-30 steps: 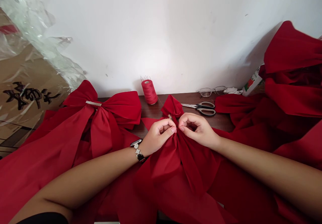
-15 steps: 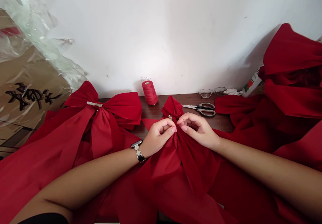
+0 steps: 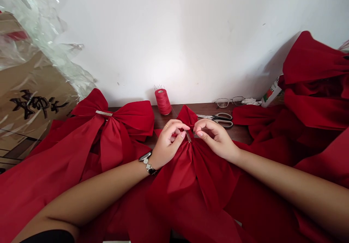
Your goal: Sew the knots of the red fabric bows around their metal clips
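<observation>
Fingers: on my feed both hands are closed in, the left hand (image 3: 169, 143) and the right hand (image 3: 216, 139) curled, with the fingertips (image 3: 203, 124) pinching the red bow (image 3: 196, 174) at its knot.
Clip: a slim metal clip (image 3: 188, 136) sits tilted at the knot, between the hands and just beside the left fingertips. I cannot tell whether either hand grips the clip itself.
Bow: lies in front of me on the table (image 3: 240, 134), top loop rising just past the hands, tails spreading toward me over the table's edge.
Left wrist: a bracelet watch (image 3: 147, 162), with a ring (image 3: 166, 125) on one finger.
Behind the hands: a red thread spool (image 3: 163, 102) with needles (image 3: 159, 87) stuck in its top, near the wall (image 3: 177, 35). Scissors (image 3: 225, 123) lie just beyond the right hand, and glasses (image 3: 230, 102) sit further back.
Left side: a second bow (image 3: 131, 117) with its own clip (image 3: 104, 113), beside a cardboard box (image 3: 29, 90) under clear plastic (image 3: 40, 28).
Right side: a heap of red fabric (image 3: 313, 64) leans on the wall, with a printed carton (image 3: 269, 92) beside it.
</observation>
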### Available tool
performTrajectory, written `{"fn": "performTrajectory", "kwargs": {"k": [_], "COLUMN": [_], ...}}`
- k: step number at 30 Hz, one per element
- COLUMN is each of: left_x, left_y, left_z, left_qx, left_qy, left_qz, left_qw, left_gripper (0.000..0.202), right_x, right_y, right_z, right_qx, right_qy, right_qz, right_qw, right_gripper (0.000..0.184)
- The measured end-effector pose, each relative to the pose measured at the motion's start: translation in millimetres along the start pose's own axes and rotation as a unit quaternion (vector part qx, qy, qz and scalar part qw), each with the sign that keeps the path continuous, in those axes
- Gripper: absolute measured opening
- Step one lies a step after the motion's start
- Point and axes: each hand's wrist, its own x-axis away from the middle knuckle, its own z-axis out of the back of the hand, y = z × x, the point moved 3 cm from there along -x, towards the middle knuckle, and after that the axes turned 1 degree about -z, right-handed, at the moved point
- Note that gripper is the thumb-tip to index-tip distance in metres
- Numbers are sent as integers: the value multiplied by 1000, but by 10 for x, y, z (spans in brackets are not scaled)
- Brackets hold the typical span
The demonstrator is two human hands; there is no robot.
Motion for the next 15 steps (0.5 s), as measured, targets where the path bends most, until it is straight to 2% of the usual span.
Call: {"fn": "performTrajectory", "kwargs": {"k": [4, 9, 12, 15], "left_x": [-13, -13, -12, -13], "left_y": [65, 160, 200, 240], "left_z": [66, 113, 130, 132], "left_qx": [-117, -233, -266, -252], "left_qy": [48, 74, 92, 89], "left_qz": [-114, -314, -377, -397], "left_qw": [985, 917, 883, 878], "left_gripper": [14, 21, 17, 13], "right_x": [-87, -90, -67, -52], "right_y": [-114, -227, -248, -239], "right_z": [0, -104, -160, -195], "right_qx": [-51, -169, -222, -276], "right_qy": [-19, -81, -102, -115], "right_qz": [-36, -121, -170, -216], "right_qw": [998, 975, 955, 930], "right_gripper": [18, 21, 23, 28]}}
